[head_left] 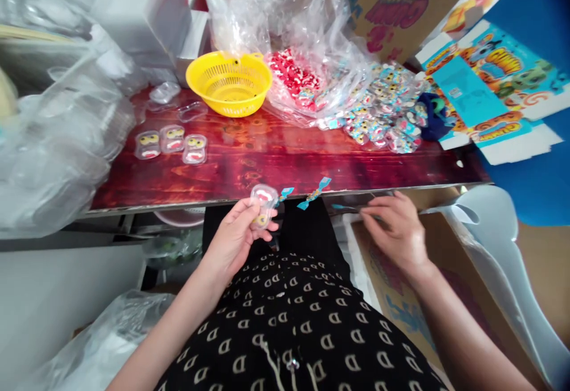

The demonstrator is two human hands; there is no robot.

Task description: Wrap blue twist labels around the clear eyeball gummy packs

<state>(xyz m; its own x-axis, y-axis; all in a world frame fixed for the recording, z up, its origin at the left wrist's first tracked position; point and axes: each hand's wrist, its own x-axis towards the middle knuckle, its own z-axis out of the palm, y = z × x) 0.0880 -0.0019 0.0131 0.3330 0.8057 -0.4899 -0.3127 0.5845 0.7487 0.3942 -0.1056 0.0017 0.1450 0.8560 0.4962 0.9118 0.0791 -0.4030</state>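
Note:
My left hand (243, 229) is closed on a small clear plastic candy case (262, 204), tilted at the table's front edge, with red-and-white mouth and yellow eye pieces inside. Beside that case, a narrow blue label strip (285, 194) sits at the edge. Another blue-ended label strip (314, 194) sticks out over the same edge, between my hands. Off to the right, my right hand (396, 228) is pinched, somewhat blurred, with a thin blue-ended label strip (342, 206) reaching out from its fingertips. Several filled candy cases (172, 139) lie on the table at the left.
A yellow basket (229, 103) stands at the back of the red-brown table (240, 168). Behind it, a clear bag (294, 76) holds red-and-white pieces. A heap of labelled cases (387, 109) lies right of it. Empty clear cases (66, 136) pile up left; a flattened printed box (483, 88) leans right.

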